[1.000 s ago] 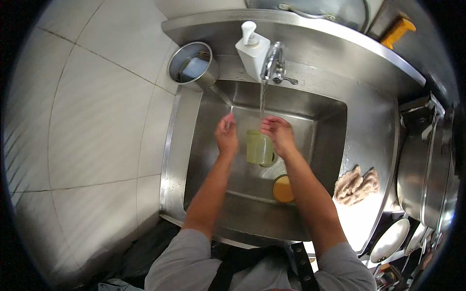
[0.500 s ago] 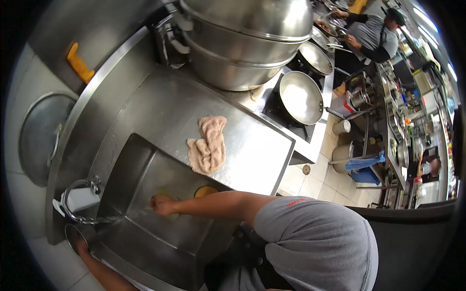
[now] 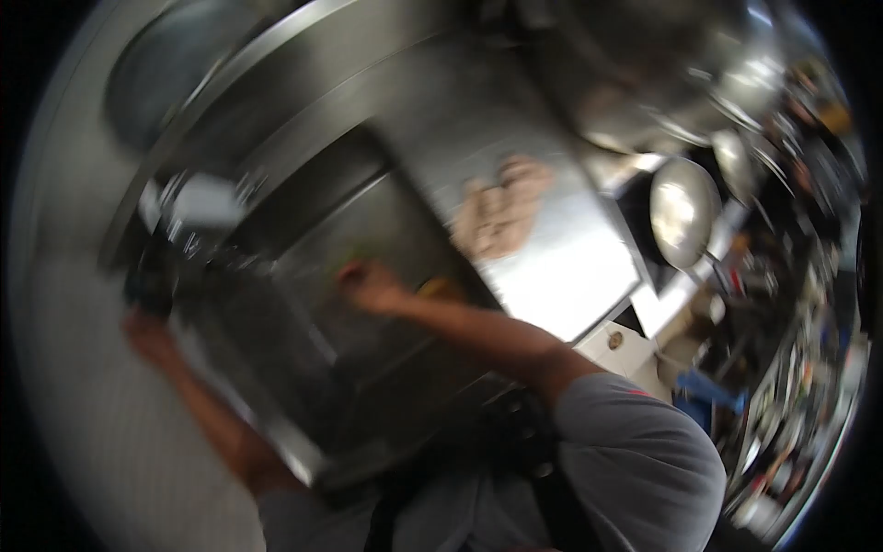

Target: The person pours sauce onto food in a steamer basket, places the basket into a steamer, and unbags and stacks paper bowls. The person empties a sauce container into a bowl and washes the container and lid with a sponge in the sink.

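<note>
The view is smeared by motion. My right hand (image 3: 368,287) is low in the metal sink (image 3: 308,405), its fingers closed. A yellow-green patch (image 3: 361,252) shows at its fingertips, too blurred to name. Beside that wrist, an orange-yellow round thing (image 3: 441,288) lies by the sink wall. Out at the sink's left corner, my left hand (image 3: 152,333) is closed at the edge of a dark round thing (image 3: 147,287), which had a shiny rim in the earlier frame. The faucet (image 3: 193,241) stands just above it.
A crumpled pinkish cloth (image 3: 501,210) lies on the steel counter (image 3: 566,267). Beyond it are a large steamer pot (image 3: 635,74) and a wok (image 3: 683,212) on the stove. A round lid (image 3: 175,74) leans at the upper left. Shelves crowd the right.
The head view has swung, so the sink and cloth sit higher and further right. My left arm shows more fully. My right hand remains in the sink beside the yellow-green patch.
</note>
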`<state>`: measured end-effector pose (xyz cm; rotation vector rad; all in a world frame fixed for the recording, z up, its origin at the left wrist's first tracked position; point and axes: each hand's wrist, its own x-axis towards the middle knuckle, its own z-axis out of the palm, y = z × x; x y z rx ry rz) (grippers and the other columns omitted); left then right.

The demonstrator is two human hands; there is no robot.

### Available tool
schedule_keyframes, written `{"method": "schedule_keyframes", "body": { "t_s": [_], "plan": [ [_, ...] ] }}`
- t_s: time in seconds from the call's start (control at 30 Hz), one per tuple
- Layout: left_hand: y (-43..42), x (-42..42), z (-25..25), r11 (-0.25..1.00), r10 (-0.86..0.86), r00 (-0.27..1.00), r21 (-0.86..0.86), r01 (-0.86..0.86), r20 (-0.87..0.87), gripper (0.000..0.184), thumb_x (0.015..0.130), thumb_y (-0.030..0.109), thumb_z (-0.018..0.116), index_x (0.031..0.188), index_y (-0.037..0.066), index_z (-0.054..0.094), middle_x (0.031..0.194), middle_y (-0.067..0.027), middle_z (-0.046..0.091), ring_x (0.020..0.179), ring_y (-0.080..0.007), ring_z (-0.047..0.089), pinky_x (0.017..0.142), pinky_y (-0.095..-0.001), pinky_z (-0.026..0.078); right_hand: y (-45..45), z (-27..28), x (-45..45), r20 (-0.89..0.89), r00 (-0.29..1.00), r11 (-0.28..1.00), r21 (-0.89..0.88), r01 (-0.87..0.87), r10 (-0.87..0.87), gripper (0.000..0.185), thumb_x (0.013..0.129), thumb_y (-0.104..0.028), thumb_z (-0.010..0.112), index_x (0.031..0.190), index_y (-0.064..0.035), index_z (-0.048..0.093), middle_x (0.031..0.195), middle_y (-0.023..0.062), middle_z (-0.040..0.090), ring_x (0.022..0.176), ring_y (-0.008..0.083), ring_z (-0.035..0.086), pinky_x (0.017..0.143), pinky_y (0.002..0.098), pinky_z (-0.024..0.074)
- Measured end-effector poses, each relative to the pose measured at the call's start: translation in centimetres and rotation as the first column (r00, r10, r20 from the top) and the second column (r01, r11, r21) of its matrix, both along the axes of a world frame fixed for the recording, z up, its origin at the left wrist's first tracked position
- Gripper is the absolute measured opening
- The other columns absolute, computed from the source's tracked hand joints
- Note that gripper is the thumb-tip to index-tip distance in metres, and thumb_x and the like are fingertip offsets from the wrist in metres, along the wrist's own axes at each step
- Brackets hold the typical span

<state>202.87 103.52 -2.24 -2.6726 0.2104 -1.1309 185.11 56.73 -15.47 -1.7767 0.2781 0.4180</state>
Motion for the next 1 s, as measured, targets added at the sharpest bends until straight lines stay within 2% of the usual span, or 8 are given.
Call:
{"method": "schedule_keyframes", "body": {
  "t_s": [0.17,0.23,0.4,0.47,0.53,0.6,0.73,1.0],
  "plan": [
    [-22.1,-14.0,-2.8,0.607,-0.298,0.940,-0.793,0.054,-0.165,0.031,0.095,0.036,0.060,0.093,0.005,0.064,0.085,-0.0065,0.066,0.073,-0.0178,0.062,0.066,-0.0311,0.049,0.4,2.7,0.2,-0.140,0.977,0.865,0.458,0.207,-0.160,0.048,0.082,-0.040,0.075,0.116,-0.0096,0.060,0.103,0.0082,0.066,0.092,0.0196,0.064,0.084,0.0321,0.0507],
    [-26.8,-17.5,-8.2,0.004,-0.558,0.786,-0.947,-0.320,-0.268,0.031,0.093,0.036,0.064,0.092,0.005,0.062,0.086,-0.0038,0.064,0.068,-0.0110,0.059,0.066,-0.0273,0.052,-0.3,1.9,-0.3,-0.202,0.965,0.813,0.525,0.251,-0.168,0.056,0.081,-0.042,0.076,0.120,-0.0070,0.057,0.106,0.0104,0.065,0.093,0.0201,0.064,0.085,0.0324,0.0511],
    [-31.1,-18.5,-18.6,0.200,-0.867,0.173,-0.644,-0.739,-0.468,0.028,0.097,0.030,0.055,0.104,0.005,0.063,0.097,-0.0040,0.065,0.091,-0.0104,0.059,0.082,-0.0320,0.050,-7.3,-0.6,-1.9,-0.379,0.924,0.860,0.485,0.156,0.046,0.072,0.073,-0.047,0.081,0.120,0.0016,0.056,0.109,0.0130,0.065,0.103,0.0236,0.062,0.089,0.0366,0.0505],
    [-32.8,-15.7,-19.3,-0.121,-0.948,0.299,-0.739,-0.662,-0.113,0.035,0.096,0.033,0.055,0.113,0.003,0.063,0.107,-0.0064,0.066,0.100,-0.0148,0.059,0.094,-0.0343,0.045,-9.5,-1.1,-4.1,-0.381,0.923,0.900,0.380,0.215,-0.060,0.076,0.069,-0.047,0.084,0.119,0.0016,0.056,0.110,0.0131,0.065,0.105,0.0242,0.061,0.089,0.0373,0.0504],
    [-33.9,-12.9,-20.7,0.386,-0.759,0.474,-0.895,-0.226,-0.447,0.050,0.087,0.026,0.069,0.129,0.003,0.053,0.128,-0.0141,0.057,0.120,-0.0269,0.053,0.101,-0.0363,0.041,-10.1,0.4,-5.6,-0.432,0.891,0.888,0.343,0.307,-0.141,0.077,0.066,-0.047,0.086,0.120,0.0006,0.057,0.110,0.0123,0.065,0.104,0.0240,0.061,0.090,0.0372,0.0498],
    [-33.3,-10.5,-24.2,0.935,-0.353,0.277,-0.347,0.072,-0.894,0.058,0.082,0.023,0.074,0.131,0.003,0.050,0.133,-0.0185,0.052,0.127,-0.0332,0.046,0.101,-0.0404,0.041,-10.4,1.3,-6.7,-0.476,0.849,0.866,0.300,0.401,-0.228,0.075,0.067,-0.046,0.086,0.119,-0.0017,0.056,0.105,0.0105,0.065,0.099,0.0221,0.061,0.089,0.0357,0.0490],
    [-31.3,-5.6,-32.7,0.978,-0.194,0.102,-0.200,-0.052,-0.976,0.042,0.082,0.023,0.073,0.117,0.005,0.057,0.110,-0.0191,0.064,0.102,-0.0359,0.061,0.089,-0.0444,0.048,-11.5,0.3,-6.8,-0.242,0.948,0.955,0.160,0.252,-0.209,0.061,0.070,-0.044,0.085,0.108,-0.0070,0.055,0.089,0.0058,0.065,0.087,0.0173,0.060,0.078,0.0341,0.0486],
    [-34.8,-13.5,-20.3,0.052,-0.697,0.539,-0.783,-0.619,-0.473,0.024,0.097,0.022,0.054,0.104,0.000,0.057,0.089,-0.0084,0.066,0.073,-0.0209,0.062,0.069,-0.0348,0.049,-6.7,2.3,-2.9,0.324,0.937,0.924,-0.301,0.235,-0.133,0.046,0.087,-0.049,0.063,0.106,-0.0084,0.054,0.095,0.0145,0.063,0.091,0.0300,0.061,0.083,0.0369,0.0470]
  ]
}}
